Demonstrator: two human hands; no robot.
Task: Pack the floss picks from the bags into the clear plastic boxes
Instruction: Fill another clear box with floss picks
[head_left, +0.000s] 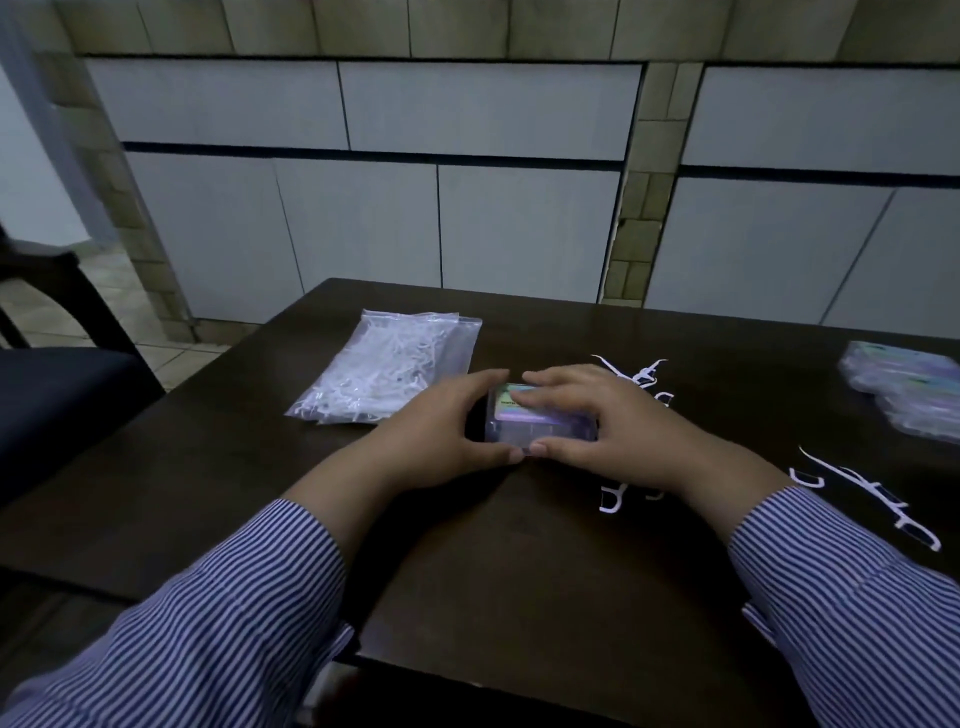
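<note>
A small clear plastic box (540, 423) with a shiny label on its lid lies on the dark table (467, 571) at the centre. My left hand (441, 426) grips its left end, thumb at the near edge and fingers over the far edge. My right hand (597, 421) holds the right end, fingers lying across the lid and thumb at the near edge. A clear zip bag (389, 364) full of white floss picks lies just left of the box. Loose white floss picks (636, 376) lie behind my right hand, one pick (612, 499) under my wrist, more picks (878, 499) at the right.
Several clear plastic boxes (909, 389) with labels are piled at the table's right edge. A dark chair (57, 395) stands left of the table. White cabinet doors and a tiled wall run behind the table's far edge.
</note>
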